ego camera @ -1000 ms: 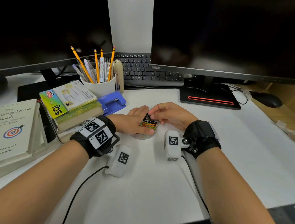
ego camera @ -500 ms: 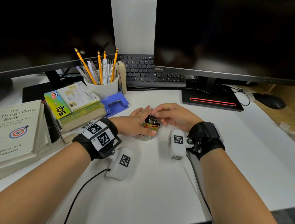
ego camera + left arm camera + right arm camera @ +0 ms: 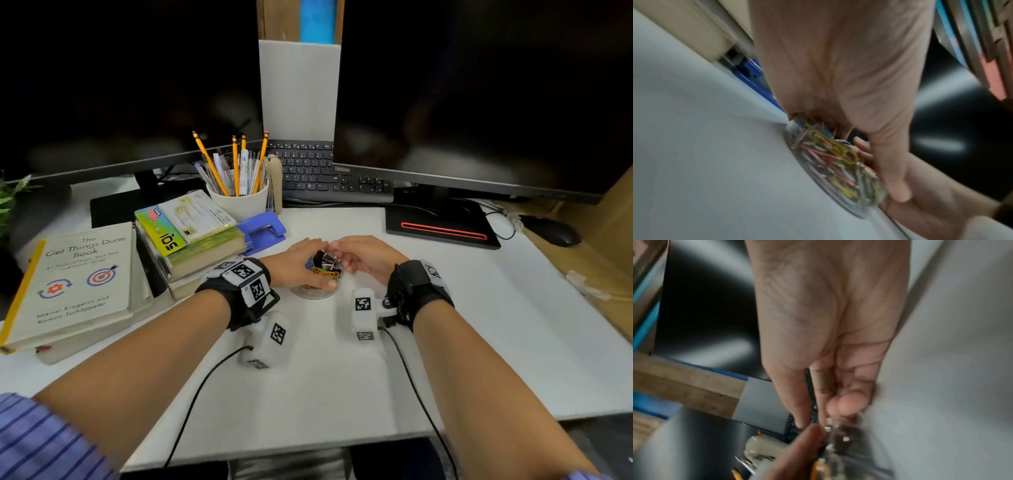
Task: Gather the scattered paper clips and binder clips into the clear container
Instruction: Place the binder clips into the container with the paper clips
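A small clear container (image 3: 310,292) stands on the white desk, heaped with coloured paper clips (image 3: 834,149). Black binder clips (image 3: 325,262) lie on top of the heap. My left hand (image 3: 296,270) wraps round the container from the left, with its thumb across the near wall. My right hand (image 3: 361,258) is cupped against the container's right side. In the right wrist view its thumb and forefinger are straight and apart, tips just at the binder clips (image 3: 840,433), and nothing is pinched between them. No loose clips show on the desk.
Stacked books (image 3: 85,274) and a sticky-note pack (image 3: 185,222) lie to the left. Behind the hands are a blue hole punch (image 3: 262,229), a white pencil cup (image 3: 239,202) and a keyboard (image 3: 329,174). A monitor base (image 3: 442,229) and a mouse (image 3: 551,231) sit to the right.
My right fingertips pinched a binder clip over the heap and have now eased off it. The left hand keeps its hold on the container. My head has lifted, so the view is wider.
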